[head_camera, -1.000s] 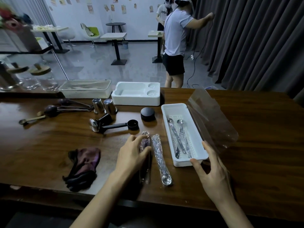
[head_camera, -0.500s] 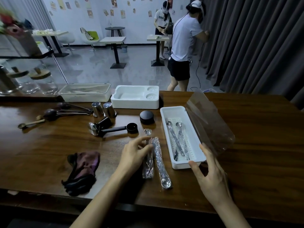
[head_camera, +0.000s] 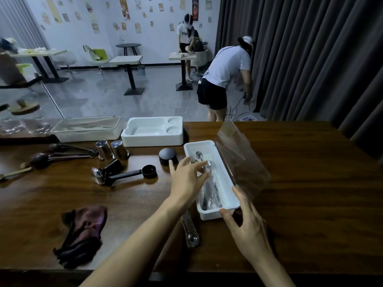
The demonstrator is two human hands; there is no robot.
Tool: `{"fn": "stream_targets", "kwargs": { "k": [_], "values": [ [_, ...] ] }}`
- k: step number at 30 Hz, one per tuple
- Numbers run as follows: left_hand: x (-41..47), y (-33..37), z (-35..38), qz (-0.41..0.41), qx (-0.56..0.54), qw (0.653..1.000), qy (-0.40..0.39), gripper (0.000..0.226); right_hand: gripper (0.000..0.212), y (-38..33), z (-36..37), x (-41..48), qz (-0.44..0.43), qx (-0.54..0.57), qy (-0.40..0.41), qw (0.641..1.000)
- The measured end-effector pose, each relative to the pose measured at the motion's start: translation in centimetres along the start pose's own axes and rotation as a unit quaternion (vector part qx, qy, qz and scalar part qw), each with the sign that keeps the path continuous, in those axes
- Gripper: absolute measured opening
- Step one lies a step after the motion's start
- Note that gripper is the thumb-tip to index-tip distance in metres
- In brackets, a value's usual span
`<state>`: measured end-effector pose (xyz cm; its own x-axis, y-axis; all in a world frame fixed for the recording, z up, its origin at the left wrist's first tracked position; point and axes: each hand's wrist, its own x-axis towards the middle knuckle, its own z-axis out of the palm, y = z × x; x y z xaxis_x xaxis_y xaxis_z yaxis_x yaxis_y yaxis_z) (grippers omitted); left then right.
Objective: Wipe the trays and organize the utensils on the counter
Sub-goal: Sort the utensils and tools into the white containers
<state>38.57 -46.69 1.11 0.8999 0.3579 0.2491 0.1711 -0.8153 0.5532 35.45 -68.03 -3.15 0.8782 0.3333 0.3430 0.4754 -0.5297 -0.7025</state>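
Tray work: white utensil tray (head_camera: pixel 226 176) lies right of centre on worktop (head_camera: pixel 310 204), clear lid (head_camera: pixel 244 162) tilted up along its right side; left hand (head_camera: pixel 186 181) over tray, fingers loosely curved, tips on plastic-wrapped spoon (head_camera: pixel 209 186) (actual grip: cannot tell); right hand (head_camera: pixel 246 226) spread, thumb against tray's near end wall; second wrapped spoon (head_camera: pixel 190 233) on worktop just left of tray.
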Motion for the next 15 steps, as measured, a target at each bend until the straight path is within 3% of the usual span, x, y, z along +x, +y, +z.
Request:
{"fn": "stream_targets", "kwargs": {
  "k": [4, 6, 9, 11, 15],
  "values": [
    [0.2, 0.3, -0.8, 0.023, 0.021, 0.999, -0.019, 0.046, 0.075, 0.1, 0.0, 0.1, -0.001, 0.003, -0.003, 1.000],
    [-0.1, -0.2, -1.0, 0.030, -0.020, 0.999, -0.010, 0.049, 0.075, 0.1, 0.0, 0.1, -0.004, -0.002, -0.003, 1.000],
    [-1.8, -2.4, -1.1, 0.011, -0.138, 0.987, 0.083, 0.038, 0.073, 0.1, 0.1, 0.2, -0.007, -0.003, 0.000, 1.000],
    [-3.4, -3.9, -1.5, -0.034, -0.120, 0.985, 0.119, 0.035, 0.072, 0.2, 0.1, 0.1, -0.014, -0.001, 0.005, 1.000],
    [-6.2, -5.2, -2.0, -0.078, -0.055, 0.994, 0.044, 0.041, 0.067, 0.3, 0.1, 0.1, -0.017, -0.003, 0.003, 1.000]
  ]
}}
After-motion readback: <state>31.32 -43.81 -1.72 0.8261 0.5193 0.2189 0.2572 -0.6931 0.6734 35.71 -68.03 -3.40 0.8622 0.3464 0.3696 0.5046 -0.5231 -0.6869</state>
